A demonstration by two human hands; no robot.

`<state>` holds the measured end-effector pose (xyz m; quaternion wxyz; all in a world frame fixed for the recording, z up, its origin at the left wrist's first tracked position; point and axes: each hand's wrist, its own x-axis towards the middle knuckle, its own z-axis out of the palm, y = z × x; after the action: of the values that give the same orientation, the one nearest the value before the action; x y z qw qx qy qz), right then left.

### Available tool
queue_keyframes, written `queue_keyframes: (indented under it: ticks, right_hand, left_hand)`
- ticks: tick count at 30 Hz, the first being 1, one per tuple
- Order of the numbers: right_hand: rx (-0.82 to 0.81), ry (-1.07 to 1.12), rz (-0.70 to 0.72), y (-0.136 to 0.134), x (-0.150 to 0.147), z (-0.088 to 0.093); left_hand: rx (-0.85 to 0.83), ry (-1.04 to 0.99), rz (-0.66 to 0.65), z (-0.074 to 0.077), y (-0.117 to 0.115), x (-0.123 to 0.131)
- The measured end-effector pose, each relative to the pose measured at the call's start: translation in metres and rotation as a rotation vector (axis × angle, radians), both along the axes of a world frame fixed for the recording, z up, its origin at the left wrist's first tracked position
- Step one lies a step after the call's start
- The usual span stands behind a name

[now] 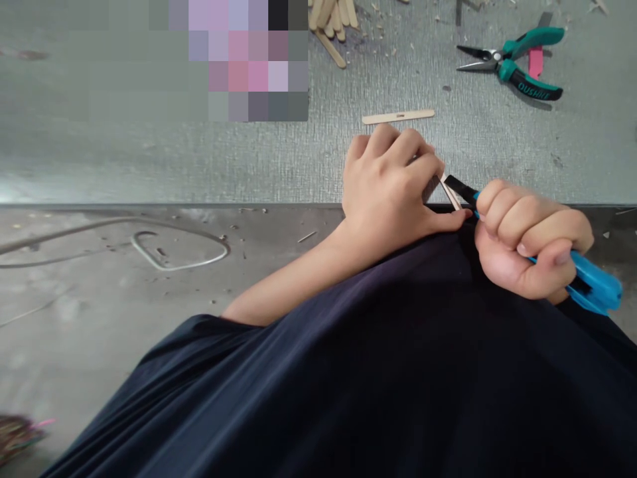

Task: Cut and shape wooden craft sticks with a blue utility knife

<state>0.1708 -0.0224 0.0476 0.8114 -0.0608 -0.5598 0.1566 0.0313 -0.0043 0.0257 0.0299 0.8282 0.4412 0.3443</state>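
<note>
At the table's front edge, my left hand point(391, 176) is closed on a wooden craft stick point(450, 194), pinned between thumb and fingers. Most of that stick is hidden under the hand. My right hand point(530, 236) is wrapped around a blue utility knife point(594, 282), whose dark blade point(460, 188) points up and left, close beside the stick. Whether the blade touches the wood I cannot tell. Just beyond my left hand lies another craft stick point(398, 117), with a small dark mark or slot at its middle.
Green-handled needle-nose pliers point(497, 58) lie jaws apart at the back right of the grey table point(279, 159). A pile of craft sticks point(332, 20) and wood shavings is at the back. Bent metal wire point(182, 265) shows below the table edge at left. The upper left is pixelated.
</note>
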Motion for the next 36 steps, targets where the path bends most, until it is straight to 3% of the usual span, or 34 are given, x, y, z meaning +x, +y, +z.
queue_keyframes:
  ticks: [6,9,12,15,19,22,28,36]
  right_hand:
    - [-0.023,0.011,-0.046,-0.004,0.002,0.006]
    - [0.108,-0.088,-0.136,-0.012,0.010,0.017]
    - [0.179,-0.237,-0.096,-0.018,0.019,0.025]
    - [0.036,-0.199,0.056,-0.012,0.029,0.025]
    - [-0.350,-0.292,0.249,0.009,0.053,0.026]
    - [-0.332,-0.333,0.469,0.021,0.068,0.033]
    - [-0.562,-0.219,0.440,0.008,0.067,0.035]
    - [-0.272,-0.253,0.488,0.017,0.057,0.011]
  left_hand:
    - [0.056,-0.016,-0.002,-0.006,0.003,0.000]
    - [0.044,0.007,0.008,-0.009,0.005,-0.001]
    - [0.001,0.007,-0.003,-0.005,0.004,-0.003]
    - [-0.082,-0.001,-0.036,0.005,0.000,-0.006]
    - [-0.199,-0.026,-0.120,0.016,0.000,-0.014]
    - [-0.229,-0.051,-0.193,0.016,0.005,-0.020]
    - [-0.272,-0.019,-0.231,0.014,0.009,-0.025]
    - [-0.261,0.008,-0.239,0.012,0.009,-0.027]
